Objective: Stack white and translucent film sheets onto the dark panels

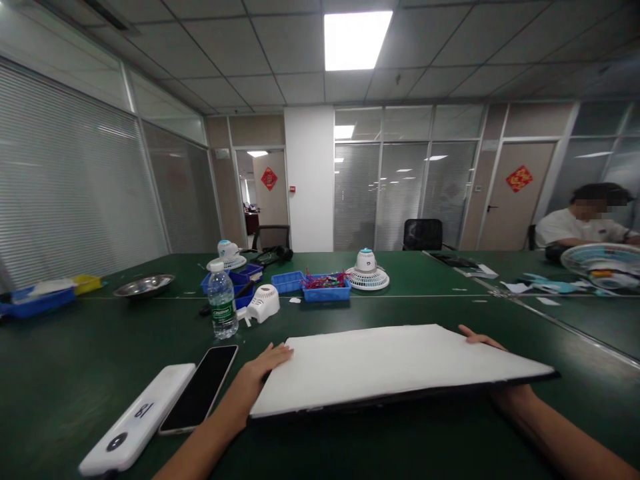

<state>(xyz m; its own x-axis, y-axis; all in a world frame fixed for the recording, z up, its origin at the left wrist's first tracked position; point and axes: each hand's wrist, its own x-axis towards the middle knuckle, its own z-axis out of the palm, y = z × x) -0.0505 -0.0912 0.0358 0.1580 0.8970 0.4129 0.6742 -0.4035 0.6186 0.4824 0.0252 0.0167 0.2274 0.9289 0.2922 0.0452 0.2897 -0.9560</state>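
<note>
The board [390,367] is held above the table [425,311], between both hands. The left hand [265,363] pinches its left edge, finger spacing unclear; the right hand [484,339] clasps the opposite side, lower fingers hidden. Matching support steadies it best.

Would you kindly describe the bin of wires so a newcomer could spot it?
On the green table, look past the white board. Just left of the right-hand domed white piece sits a blue bin, heaped with reddish wires, unlike the blue tray beside it.
</note>
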